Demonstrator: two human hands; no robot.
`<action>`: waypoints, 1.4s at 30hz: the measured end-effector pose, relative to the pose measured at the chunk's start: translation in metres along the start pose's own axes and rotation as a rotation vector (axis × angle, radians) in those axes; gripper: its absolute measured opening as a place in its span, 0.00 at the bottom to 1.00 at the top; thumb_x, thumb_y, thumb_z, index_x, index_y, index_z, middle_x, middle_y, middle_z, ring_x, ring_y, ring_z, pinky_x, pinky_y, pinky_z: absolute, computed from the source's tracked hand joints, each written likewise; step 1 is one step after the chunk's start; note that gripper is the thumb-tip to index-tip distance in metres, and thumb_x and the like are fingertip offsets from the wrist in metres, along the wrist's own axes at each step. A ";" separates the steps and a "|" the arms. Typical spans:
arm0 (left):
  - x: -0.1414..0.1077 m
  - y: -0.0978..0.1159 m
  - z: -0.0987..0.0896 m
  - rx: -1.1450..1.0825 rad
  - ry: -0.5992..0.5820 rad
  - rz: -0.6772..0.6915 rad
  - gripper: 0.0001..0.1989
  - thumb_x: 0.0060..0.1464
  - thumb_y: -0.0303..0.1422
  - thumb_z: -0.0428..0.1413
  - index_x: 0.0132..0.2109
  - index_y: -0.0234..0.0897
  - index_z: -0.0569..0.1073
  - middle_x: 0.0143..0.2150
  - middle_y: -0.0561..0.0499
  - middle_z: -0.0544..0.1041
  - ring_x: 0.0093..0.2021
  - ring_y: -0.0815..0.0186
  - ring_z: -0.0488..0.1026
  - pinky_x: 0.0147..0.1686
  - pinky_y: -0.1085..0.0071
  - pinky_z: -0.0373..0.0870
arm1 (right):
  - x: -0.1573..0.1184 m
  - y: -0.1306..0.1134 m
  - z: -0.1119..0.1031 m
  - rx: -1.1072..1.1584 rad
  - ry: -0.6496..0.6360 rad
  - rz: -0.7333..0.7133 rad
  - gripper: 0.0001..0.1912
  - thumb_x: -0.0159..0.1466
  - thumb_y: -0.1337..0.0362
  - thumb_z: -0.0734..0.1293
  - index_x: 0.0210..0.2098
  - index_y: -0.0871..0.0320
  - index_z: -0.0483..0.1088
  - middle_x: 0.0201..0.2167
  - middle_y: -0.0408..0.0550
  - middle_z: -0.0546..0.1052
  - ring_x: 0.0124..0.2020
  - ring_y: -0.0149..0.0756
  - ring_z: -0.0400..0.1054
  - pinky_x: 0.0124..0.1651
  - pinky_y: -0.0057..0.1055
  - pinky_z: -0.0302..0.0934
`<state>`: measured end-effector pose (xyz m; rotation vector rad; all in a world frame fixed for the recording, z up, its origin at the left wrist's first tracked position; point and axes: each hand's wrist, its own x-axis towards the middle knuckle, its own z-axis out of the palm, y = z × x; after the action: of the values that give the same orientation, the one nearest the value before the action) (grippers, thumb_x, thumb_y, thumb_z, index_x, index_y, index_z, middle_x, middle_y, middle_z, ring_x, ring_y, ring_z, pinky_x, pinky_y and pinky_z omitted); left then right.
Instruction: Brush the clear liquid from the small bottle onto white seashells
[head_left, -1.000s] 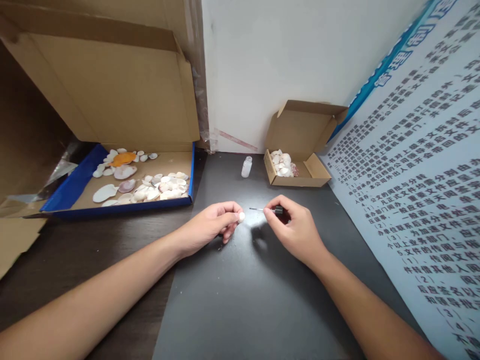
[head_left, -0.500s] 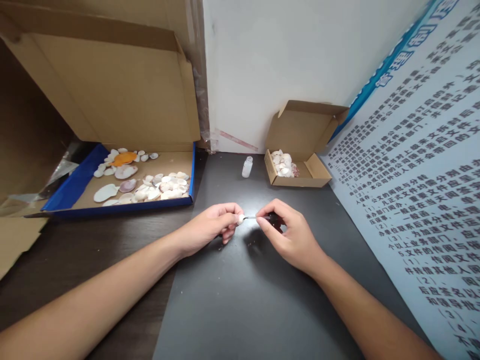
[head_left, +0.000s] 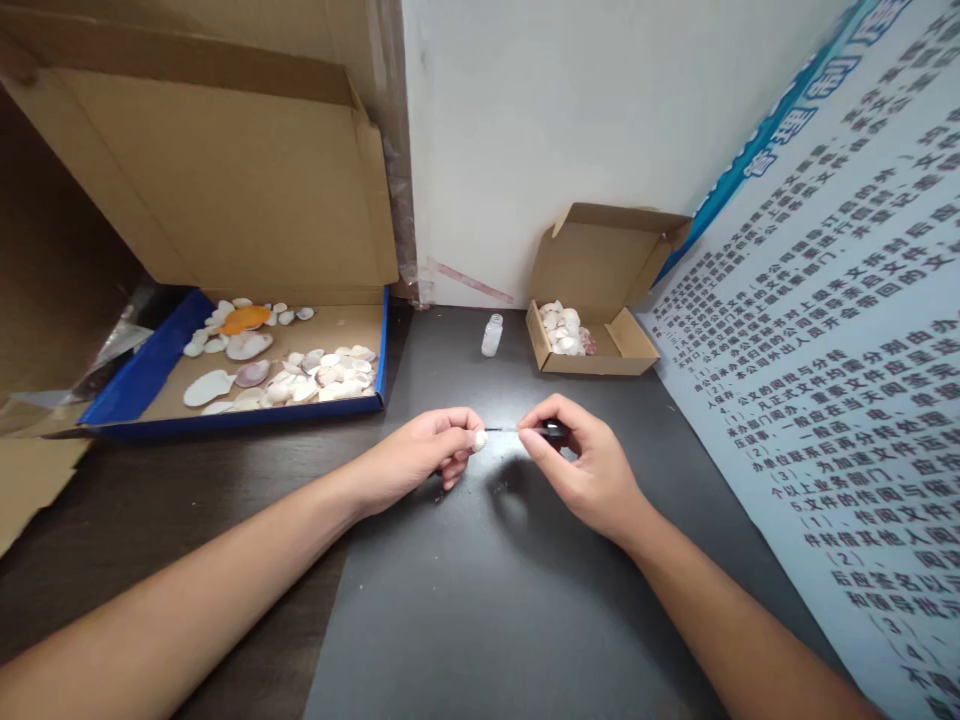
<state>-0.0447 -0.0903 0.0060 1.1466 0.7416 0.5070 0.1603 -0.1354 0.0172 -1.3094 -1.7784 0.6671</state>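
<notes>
- White piece (head_left: 480, 440): held above the mat, about midway between the two boxes; it looks like a small shell, though it is too small to be sure.
- Left hand (head_left: 431, 440): thumb and forefinger pinch the white piece at their tips; the other fingers curl in beneath.
- Tool (head_left: 510, 430): thin shaft, dark tip, dark handle; it lies nearly level, its tip at the upper edge of the white piece. Whether the two touch cannot be told.
- Right hand (head_left: 581, 460): thumb and fingertips pinch the tool near the front of its handle, the palm partly closed around the rest.
- Mat (head_left: 465, 620): dark grey, under both hands, with a few pale specks near the left hand.
- Bottle (head_left: 492, 336): small, whitish, standing upright on the mat beyond the hands.
- Small box (head_left: 607, 365): lid raised, to the right of the bottle; white shells (head_left: 562, 330) heap in its left part, with pinkish pieces beside them.
- Blue box (head_left: 225, 425): lid raised, at the left; a pile of pale shells (head_left: 322, 378) fills its front right, and an orange shell (head_left: 246, 319) lies among white ones at the back.
- Poster (head_left: 750, 440): printed with dark text, along the right side.
- Wall (head_left: 600, 100): white, behind the bottle.
</notes>
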 end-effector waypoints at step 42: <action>-0.001 0.004 0.000 -0.114 -0.021 0.023 0.09 0.56 0.35 0.59 0.36 0.36 0.66 0.29 0.57 0.72 0.15 0.78 0.65 0.16 0.80 0.61 | -0.002 -0.005 0.001 0.001 0.030 0.127 0.07 0.62 0.62 0.66 0.29 0.58 0.71 0.23 0.40 0.71 0.19 0.26 0.58 0.23 0.25 0.53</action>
<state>-0.0452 -0.0894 0.0094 1.0541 0.6739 0.5491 0.1576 -0.1385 0.0200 -1.4333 -1.6812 0.7149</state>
